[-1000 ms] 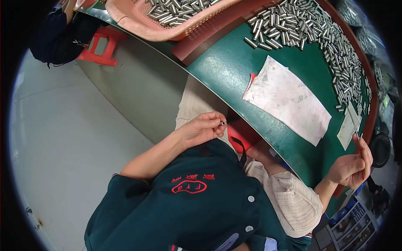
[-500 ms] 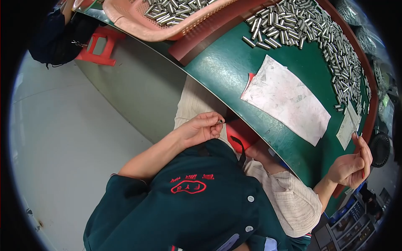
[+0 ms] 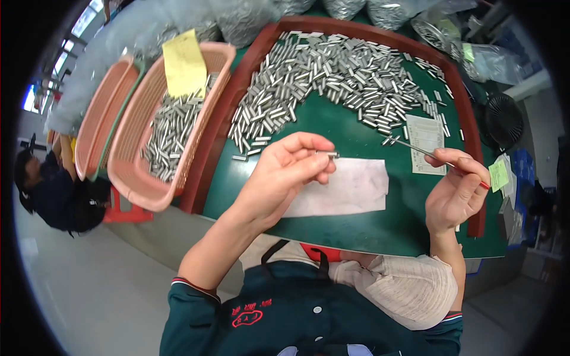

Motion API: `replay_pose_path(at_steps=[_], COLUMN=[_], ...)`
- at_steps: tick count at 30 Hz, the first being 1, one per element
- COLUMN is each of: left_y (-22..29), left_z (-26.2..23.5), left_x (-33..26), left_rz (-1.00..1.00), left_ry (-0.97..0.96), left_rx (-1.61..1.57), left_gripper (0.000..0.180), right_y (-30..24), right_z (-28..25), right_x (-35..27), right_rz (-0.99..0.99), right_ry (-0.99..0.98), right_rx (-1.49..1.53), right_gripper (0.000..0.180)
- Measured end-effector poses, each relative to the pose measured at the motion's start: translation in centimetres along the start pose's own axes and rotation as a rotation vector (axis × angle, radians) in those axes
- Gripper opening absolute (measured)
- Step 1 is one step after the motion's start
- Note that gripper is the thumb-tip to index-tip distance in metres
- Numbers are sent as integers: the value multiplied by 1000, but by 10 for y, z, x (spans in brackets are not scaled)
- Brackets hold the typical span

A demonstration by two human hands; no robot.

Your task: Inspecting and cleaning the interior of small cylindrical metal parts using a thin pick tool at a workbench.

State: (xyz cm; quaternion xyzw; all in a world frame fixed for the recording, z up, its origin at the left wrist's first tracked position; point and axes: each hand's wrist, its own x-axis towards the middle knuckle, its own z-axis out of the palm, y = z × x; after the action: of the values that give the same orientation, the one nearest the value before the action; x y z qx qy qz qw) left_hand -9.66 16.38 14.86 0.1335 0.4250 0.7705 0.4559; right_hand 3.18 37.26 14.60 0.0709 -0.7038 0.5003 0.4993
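Above green table (image 3: pixel 323 126), left hand (image 3: pixel 288 169) pinching metal cylinder (image 3: pixel 335 155), right hand (image 3: pixel 456 193) gripping rod (image 3: pixel 417 148)

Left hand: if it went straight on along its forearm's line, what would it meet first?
The left hand would probably meet the pile of metal cylinders, across the green table; its height is unclear, so it might pass above.

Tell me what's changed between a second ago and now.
The left hand, holding a small metal tube, has moved forward from short of the green table to above it, by the white cloth. The view has swung, showing more of the pink basket. Nothing was visibly taken or let go: the right hand keeps its thin red-handled tool, and the cloth stays on the table.
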Motion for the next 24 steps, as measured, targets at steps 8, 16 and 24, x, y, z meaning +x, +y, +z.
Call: replay_pose_path(at_steps=[8,16,24], left_y=[-21,-20,-22], left_z=[-2,-7,-10], left_x=[76,77,76], left_rz=[-182,-220,-250], left_ry=[-74,1,37], left_rx=[-157,-117,-116], left_gripper=[18,15,14], right_y=[0,8,10], right_z=[-1,2,2], right_x=[-5,-2,-1], right_rz=[58,49,56], right_ry=[-13,-91,-185], right_rx=[96,-6,-38], right_gripper=[14,15,21])
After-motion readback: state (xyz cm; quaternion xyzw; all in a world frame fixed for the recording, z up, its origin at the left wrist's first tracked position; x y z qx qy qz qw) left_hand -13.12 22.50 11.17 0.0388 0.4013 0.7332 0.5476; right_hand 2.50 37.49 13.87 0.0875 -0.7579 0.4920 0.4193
